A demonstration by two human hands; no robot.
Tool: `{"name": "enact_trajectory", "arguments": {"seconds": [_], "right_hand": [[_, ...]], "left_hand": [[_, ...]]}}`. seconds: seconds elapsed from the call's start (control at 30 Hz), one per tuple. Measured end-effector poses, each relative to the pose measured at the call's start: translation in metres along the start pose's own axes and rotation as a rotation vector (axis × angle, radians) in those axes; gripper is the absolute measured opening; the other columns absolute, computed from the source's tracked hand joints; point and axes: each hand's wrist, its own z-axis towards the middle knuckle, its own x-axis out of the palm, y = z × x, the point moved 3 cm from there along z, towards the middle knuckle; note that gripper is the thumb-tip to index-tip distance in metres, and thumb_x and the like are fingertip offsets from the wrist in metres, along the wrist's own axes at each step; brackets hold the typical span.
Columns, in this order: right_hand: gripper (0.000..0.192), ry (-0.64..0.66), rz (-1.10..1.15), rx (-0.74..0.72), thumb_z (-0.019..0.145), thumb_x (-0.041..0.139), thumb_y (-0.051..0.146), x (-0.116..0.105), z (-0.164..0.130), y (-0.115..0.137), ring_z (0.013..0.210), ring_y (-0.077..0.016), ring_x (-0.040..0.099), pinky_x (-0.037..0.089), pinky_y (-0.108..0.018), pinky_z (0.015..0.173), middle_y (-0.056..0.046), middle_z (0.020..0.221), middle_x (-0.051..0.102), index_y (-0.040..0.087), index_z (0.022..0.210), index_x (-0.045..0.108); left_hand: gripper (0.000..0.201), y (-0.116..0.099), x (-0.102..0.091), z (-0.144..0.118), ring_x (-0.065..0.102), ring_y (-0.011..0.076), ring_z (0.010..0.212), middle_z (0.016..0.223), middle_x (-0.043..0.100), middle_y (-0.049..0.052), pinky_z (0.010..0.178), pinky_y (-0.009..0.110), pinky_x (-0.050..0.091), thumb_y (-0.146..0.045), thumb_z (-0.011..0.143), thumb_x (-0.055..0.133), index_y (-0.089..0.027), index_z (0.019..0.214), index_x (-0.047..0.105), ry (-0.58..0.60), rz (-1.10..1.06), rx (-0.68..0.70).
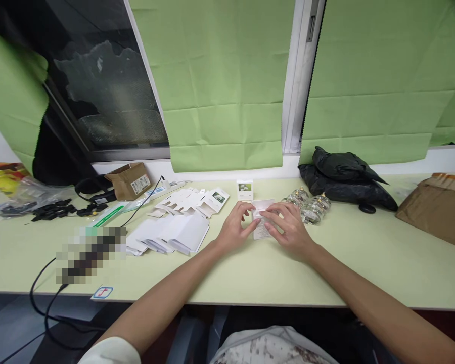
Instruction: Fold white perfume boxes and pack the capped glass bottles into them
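Observation:
Above the table's middle, a small white paper box [263,231] with fine print on its face is between my two hands. My left hand [237,225] grips its left edge, with the thumb on the printed face and the fingers curled behind. My right hand [289,227] pinches the box at its upper right, with thumb and fingertips against it. Just behind stands an upright white box [244,190] with a green flower picture. Right of my hands lie several clear-wrapped round items with gold tips [314,208].
Left lie flat white cartons [182,202] and folded white sheets [174,231]. Farther left are an open brown box [131,182], cables and black parts [53,209]. Black plastic bags [345,177] and a large cardboard box [436,210] stand right. Green curtains [223,101] hang behind the table.

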Motion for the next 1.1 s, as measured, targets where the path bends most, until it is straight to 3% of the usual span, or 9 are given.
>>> {"name": "enact_trajectory", "arguments": {"seconds": [0.77, 1.1], "right_hand": [[0.026, -0.013, 0.03, 0.096, 0.104, 0.059, 0.035, 0.0049, 0.001, 0.0024, 0.118, -0.0301, 0.055, 0.041, -0.05, 0.101, -0.009, 0.124, 0.066, 0.03, 0.128, 0.07], [0.02, -0.078, 0.074, 0.047, 0.103, 0.06, 0.031, 0.0029, 0.0004, 0.0006, 0.117, -0.03, 0.061, 0.041, -0.049, 0.101, -0.007, 0.117, 0.071, 0.027, 0.122, 0.062]], "left_hand": [[0.026, 0.0017, -0.0009, 0.0009, 0.061, 0.0206, 0.105, 0.118, 0.06, 0.008, 0.073, 0.03, 0.053, -0.038, 0.102, 0.062, -0.027, 0.125, 0.062, 0.003, 0.035, 0.039], [0.033, 0.0039, 0.0004, -0.0015, 0.06, 0.018, 0.095, 0.117, 0.062, 0.006, 0.081, 0.033, 0.052, -0.037, 0.099, 0.067, -0.026, 0.126, 0.052, -0.005, 0.005, -0.037]]}}
